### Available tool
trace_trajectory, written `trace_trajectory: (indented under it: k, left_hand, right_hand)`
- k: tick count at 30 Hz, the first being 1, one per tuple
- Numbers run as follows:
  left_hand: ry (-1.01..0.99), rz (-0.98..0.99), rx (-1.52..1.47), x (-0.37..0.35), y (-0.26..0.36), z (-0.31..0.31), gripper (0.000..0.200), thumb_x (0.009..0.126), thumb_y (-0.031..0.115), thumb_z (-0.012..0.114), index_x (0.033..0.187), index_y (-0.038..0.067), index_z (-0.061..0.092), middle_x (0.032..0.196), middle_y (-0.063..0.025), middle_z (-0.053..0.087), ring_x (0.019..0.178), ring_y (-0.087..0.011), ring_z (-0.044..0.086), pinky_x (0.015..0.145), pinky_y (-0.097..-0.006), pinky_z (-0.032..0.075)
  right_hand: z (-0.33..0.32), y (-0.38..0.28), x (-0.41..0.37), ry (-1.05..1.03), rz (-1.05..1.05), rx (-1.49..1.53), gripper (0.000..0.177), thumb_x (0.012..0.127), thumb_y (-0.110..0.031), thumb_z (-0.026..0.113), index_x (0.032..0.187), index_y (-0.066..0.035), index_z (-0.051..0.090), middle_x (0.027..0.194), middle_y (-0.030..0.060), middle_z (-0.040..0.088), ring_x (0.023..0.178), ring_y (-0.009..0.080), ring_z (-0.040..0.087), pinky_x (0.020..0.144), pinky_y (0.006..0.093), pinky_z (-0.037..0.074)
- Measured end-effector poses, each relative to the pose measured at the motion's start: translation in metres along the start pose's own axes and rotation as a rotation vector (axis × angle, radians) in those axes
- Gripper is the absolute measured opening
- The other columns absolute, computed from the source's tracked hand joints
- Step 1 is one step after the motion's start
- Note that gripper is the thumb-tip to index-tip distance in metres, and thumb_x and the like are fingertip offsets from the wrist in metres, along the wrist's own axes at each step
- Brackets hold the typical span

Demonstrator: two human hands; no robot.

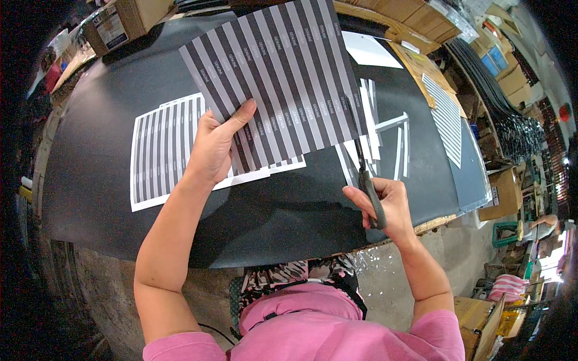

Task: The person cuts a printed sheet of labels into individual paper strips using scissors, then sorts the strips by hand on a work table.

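My scissors at the edge of a striped sheet, above the black table

My left hand (214,147) pinches the striped sheet (283,78) at its lower left corner, thumb on top and fingers beneath, holding it tilted above the black table (271,207); my right hand (388,207) is closed round the handles of the scissors (366,180), whose blades point up to the sheet's lower right edge; a stack of like sheets (159,153) lies flat on the table under my left hand; cut strips (382,129) lie scattered just beyond the scissors; another striped sheet (447,117) rests near the table's right edge.
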State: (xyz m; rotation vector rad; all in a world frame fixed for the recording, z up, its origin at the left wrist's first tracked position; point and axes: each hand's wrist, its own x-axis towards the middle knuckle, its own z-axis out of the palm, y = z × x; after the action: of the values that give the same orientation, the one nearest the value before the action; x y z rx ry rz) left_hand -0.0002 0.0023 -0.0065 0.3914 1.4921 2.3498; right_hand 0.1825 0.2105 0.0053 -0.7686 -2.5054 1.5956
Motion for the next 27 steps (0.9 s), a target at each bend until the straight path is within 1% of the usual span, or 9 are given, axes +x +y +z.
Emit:
trace_trajectory:
  k: [5,8,10,13,16,19,20,22,27]
  left_hand:
    - [-0.011,-0.012,0.000,0.001,-0.001,-0.001,0.022,0.082,0.018,0.066,0.097,0.003,0.060,0.092,-0.0074,0.065,0.082,-0.0120,0.061,0.072,-0.0260,0.050]
    - [0.021,-0.035,-0.017,-0.001,0.002,0.005,0.022,0.082,0.017,0.066,0.097,0.002,0.060,0.091,-0.0078,0.065,0.081,-0.0121,0.061,0.073,-0.0257,0.050]
    - [-0.037,-0.085,-0.012,-0.001,0.000,0.004,0.022,0.082,0.016,0.066,0.097,0.000,0.060,0.092,-0.0087,0.065,0.081,-0.0122,0.061,0.074,-0.0259,0.050]
    - [-0.112,-0.105,0.002,-0.004,-0.007,0.004,0.023,0.082,0.015,0.066,0.097,-0.002,0.060,0.093,-0.0095,0.065,0.081,-0.0122,0.062,0.074,-0.0258,0.050]
    - [-0.106,-0.127,-0.052,-0.006,-0.007,0.009,0.023,0.083,0.014,0.065,0.097,-0.003,0.059,0.092,-0.0100,0.065,0.080,-0.0120,0.062,0.072,-0.0253,0.051]
    - [-0.082,-0.130,-0.063,-0.007,-0.004,0.011,0.023,0.083,0.014,0.065,0.098,-0.003,0.059,0.092,-0.0101,0.065,0.078,-0.0118,0.063,0.070,-0.0251,0.052]
    - [-0.073,-0.123,-0.060,-0.007,-0.003,0.011,0.023,0.083,0.014,0.065,0.098,-0.003,0.059,0.091,-0.0101,0.065,0.077,-0.0116,0.063,0.069,-0.0249,0.053]
    - [-0.087,-0.127,-0.066,-0.006,-0.004,0.010,0.023,0.083,0.014,0.065,0.098,-0.003,0.059,0.091,-0.0101,0.065,0.076,-0.0114,0.063,0.068,-0.0246,0.053]
    - [-0.104,-0.137,-0.070,-0.007,-0.004,0.010,0.023,0.083,0.014,0.064,0.098,-0.002,0.058,0.090,-0.0102,0.065,0.075,-0.0111,0.063,0.066,-0.0240,0.054]
  right_hand:
    - [0.001,0.003,0.000,0.002,0.000,0.021,0.044,0.072,-0.034,0.077,0.053,-0.002,0.053,0.045,0.0024,0.051,0.037,0.0073,0.050,0.032,0.0235,0.035]
    - [0.002,0.003,0.002,-0.024,0.001,0.056,0.042,0.072,-0.033,0.076,0.055,-0.001,0.054,0.046,0.0026,0.052,0.039,0.0078,0.051,0.034,0.0231,0.036]
    - [0.001,0.004,0.004,-0.048,-0.015,0.082,0.038,0.073,-0.029,0.075,0.058,0.000,0.055,0.048,0.0030,0.052,0.041,0.0082,0.052,0.036,0.0225,0.037]
    - [-0.001,0.002,0.010,-0.043,-0.024,0.105,0.034,0.074,-0.025,0.073,0.059,0.000,0.056,0.048,0.0033,0.053,0.042,0.0083,0.052,0.038,0.0222,0.038]
    - [0.002,0.007,0.018,-0.031,-0.036,0.158,0.032,0.074,-0.023,0.072,0.059,0.000,0.057,0.049,0.0036,0.053,0.042,0.0083,0.052,0.039,0.0225,0.038]
    - [0.001,0.006,0.020,-0.025,-0.098,0.183,0.033,0.074,-0.024,0.073,0.058,0.000,0.056,0.047,0.0033,0.053,0.041,0.0082,0.051,0.038,0.0229,0.038]
    - [0.001,0.005,0.020,-0.025,-0.100,0.181,0.033,0.074,-0.024,0.073,0.058,0.000,0.056,0.047,0.0033,0.053,0.041,0.0082,0.051,0.038,0.0229,0.038]
    - [0.000,0.002,0.020,-0.005,-0.097,0.078,0.035,0.074,-0.026,0.073,0.056,-0.001,0.056,0.046,0.0026,0.052,0.040,0.0081,0.051,0.037,0.0232,0.037]
    - [0.000,0.003,0.018,0.009,-0.106,0.080,0.038,0.074,-0.027,0.074,0.053,-0.002,0.055,0.044,0.0023,0.050,0.039,0.0081,0.050,0.036,0.0234,0.037]
